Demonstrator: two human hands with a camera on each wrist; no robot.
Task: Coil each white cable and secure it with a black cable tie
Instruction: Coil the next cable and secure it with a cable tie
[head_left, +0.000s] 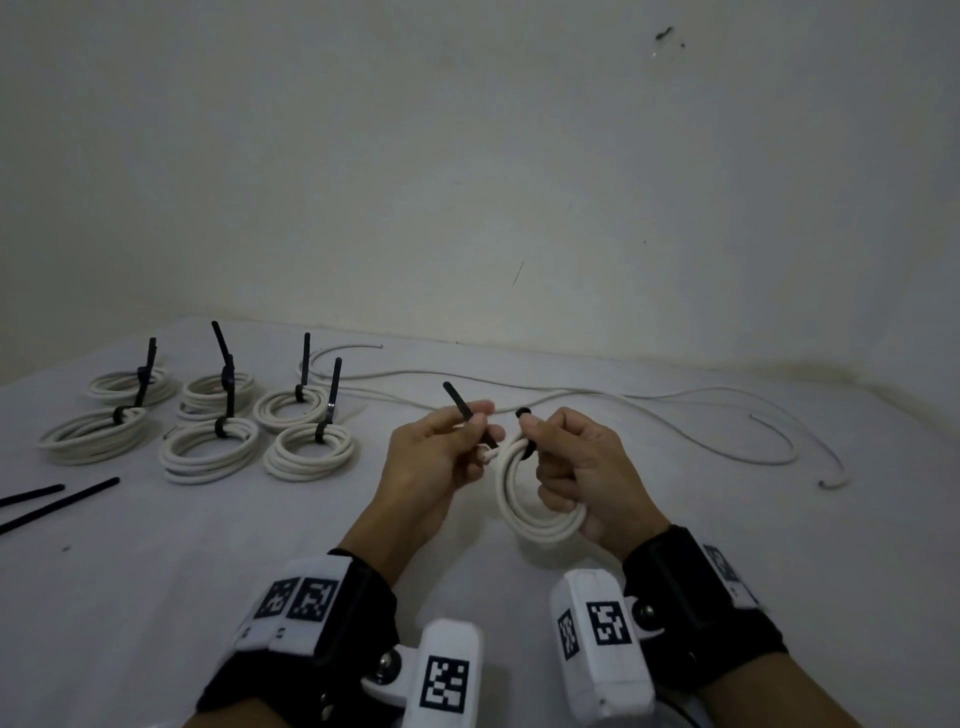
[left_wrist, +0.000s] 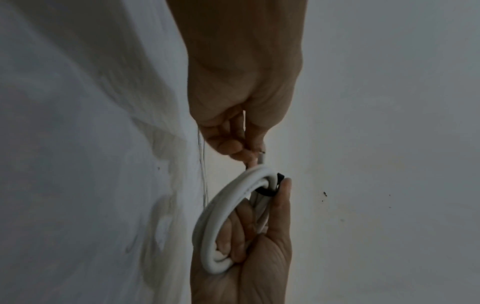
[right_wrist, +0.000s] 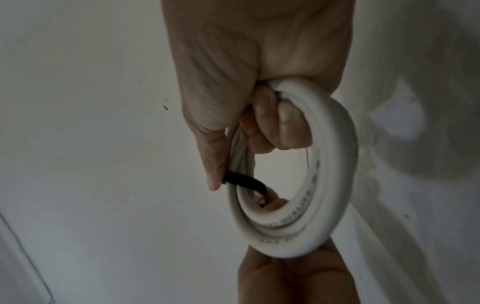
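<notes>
- Head view first: nearest us, both wrists wear black straps with white marker blocks (head_left: 602, 631).
- Just beyond, our right hand (head_left: 582, 467) curls its fingers through the white cable coil (head_left: 524, 512), held above the table (head_left: 727, 519), thumb and forefinger pinching the head end of the black cable tie (head_left: 525, 431) wrapped over the coil's top.
- Our left hand (head_left: 441, 457) pinches the tie's free tail, which sticks up and away from us.
- From the right wrist, we see the tie crossing the coil's strands under the thumb.
- Far left, loose black ties (head_left: 57, 504) lie flat.
- Further back on the left, six finished coils (head_left: 208, 447) sit in two rows, each with a tie tail standing up.
- Beyond the hands, uncoiled white cable (head_left: 675, 405) trails across toward the wall (head_left: 467, 156).
</notes>
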